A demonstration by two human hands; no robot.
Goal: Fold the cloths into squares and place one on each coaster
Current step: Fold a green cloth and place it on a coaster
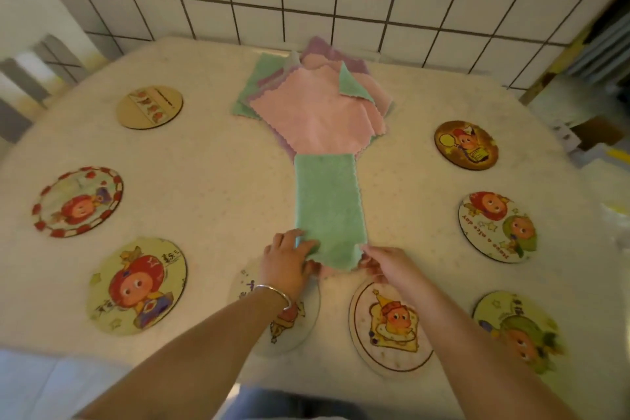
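— Where was the green cloth [328, 208] when you had your hands on it?

— It lay as a long narrow strip down the middle of the table [211, 160], its far end touching the pile of cloths [317, 106] and its near end between your two hands.

— And what were your hands doing?

— Your left hand [284, 261] had its fingers curled round the near left corner of the strip, thumb on top. Your right hand [383, 264] pinched the near right corner between fingertips. A bit of pink showed just under that near edge.

— What about the coasters?

— Eight round coasters ringed the table, all bare. Your left wrist, with its bracelet [274, 293], lay across the near-left coaster [300, 324], and your right forearm crossed the edge of the toast-picture coaster [388, 324]. The rest sat well apart from the strip, three on your left and three on your right.

— And the pile?

— Pink, green and purple cloths, loosely stacked, one green corner flipped over on top.
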